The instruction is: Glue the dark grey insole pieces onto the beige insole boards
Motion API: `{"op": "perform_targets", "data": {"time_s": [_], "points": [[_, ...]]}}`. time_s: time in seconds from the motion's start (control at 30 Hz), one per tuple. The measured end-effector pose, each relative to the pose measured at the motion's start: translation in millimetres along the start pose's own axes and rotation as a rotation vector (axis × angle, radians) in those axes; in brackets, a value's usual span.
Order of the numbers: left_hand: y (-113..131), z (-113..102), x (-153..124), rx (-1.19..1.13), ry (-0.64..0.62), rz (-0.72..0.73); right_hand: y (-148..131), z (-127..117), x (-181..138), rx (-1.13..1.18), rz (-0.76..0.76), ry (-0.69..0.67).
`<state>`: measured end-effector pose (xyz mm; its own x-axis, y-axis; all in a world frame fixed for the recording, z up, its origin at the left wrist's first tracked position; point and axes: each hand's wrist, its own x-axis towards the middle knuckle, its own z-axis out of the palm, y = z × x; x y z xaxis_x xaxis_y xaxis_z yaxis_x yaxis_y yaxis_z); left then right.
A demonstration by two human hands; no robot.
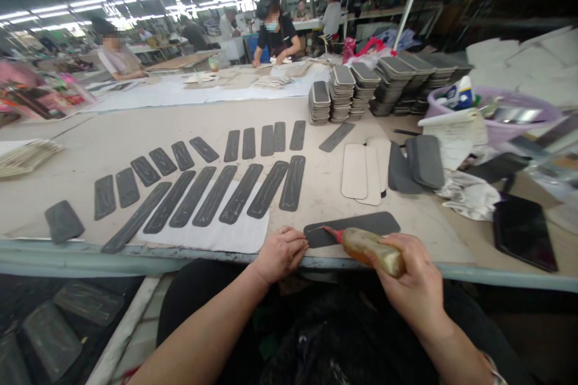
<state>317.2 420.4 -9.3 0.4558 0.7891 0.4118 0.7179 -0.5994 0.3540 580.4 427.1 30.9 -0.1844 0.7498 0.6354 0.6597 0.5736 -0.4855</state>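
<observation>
The fingers of my left hand are held close together and bent. Their tips press down on the left end of one dark strip, but they do not pinch it. The fingers of my right hand are wrapped around a glue bottle, which lies almost flat. Its red nozzle points left and touches the strip just beside the left fingertips. This strip lies across the near edge of the worktop, directly in front of me.

To the left of it, seven long dark strips lie side by side in a fan. Most of them rest partly on a white sheet. Behind them I count eleven short dark pieces in a curved row. One wider dark pad lies at the near left end, and one more short piece lies alone at an angle.

To the right there are three beige pieces overlapping each other, and beside them two dark grey pads. Further back stand several stacks of pieces; I cannot count them exactly. A purple basin, a crumpled cloth and a black flat device are at the far right.

Two other people work at the tables behind.
</observation>
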Motion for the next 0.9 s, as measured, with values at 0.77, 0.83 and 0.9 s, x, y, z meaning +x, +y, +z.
{"op": "perform_targets", "data": {"time_s": [0.77, 0.83, 0.9], "points": [[1.7, -1.1, 2.2, 0.009, 0.015, -0.015, 22.8, -39.9, -4.5, -0.344, 0.217, 0.269], [1.7, -1.3, 2.6, 0.007, 0.008, -0.002, 13.8, -34.1, -2.8, -0.236, 0.174, 0.227], [1.9, -2.0, 2.6, 0.016, -0.007, -0.002, 4.4, -25.8, -0.5, -0.116, 0.136, 0.159]]}}
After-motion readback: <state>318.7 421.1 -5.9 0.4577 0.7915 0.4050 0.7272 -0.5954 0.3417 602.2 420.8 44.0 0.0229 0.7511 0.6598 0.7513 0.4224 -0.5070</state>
